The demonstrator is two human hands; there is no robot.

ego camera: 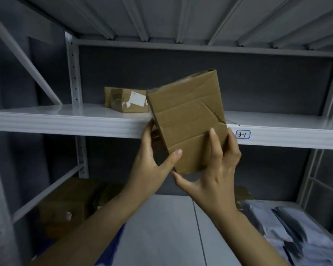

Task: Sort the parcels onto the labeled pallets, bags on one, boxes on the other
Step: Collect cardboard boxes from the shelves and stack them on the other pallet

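Note:
A flat brown cardboard box [188,118] with creased, taped flaps is held up in front of the grey shelf [65,121], tilted with its top leaning right. My left hand [152,166] grips its lower left edge, thumb on the front face. My right hand [215,175] grips its lower right corner, fingers along the right side. Behind it on the shelf lie two smaller cardboard boxes [129,102], the front one bearing a white label. On the shelf below, grey plastic mailer bags [288,227] are piled at the right and a large brown box [65,204] sits at the left.
A handwritten label reading 3-1 [243,134] is stuck on the shelf's front edge, right of the held box. Perforated metal uprights [73,73] frame the rack at left and right. Another shelf's ribbed underside [181,18] spans overhead.

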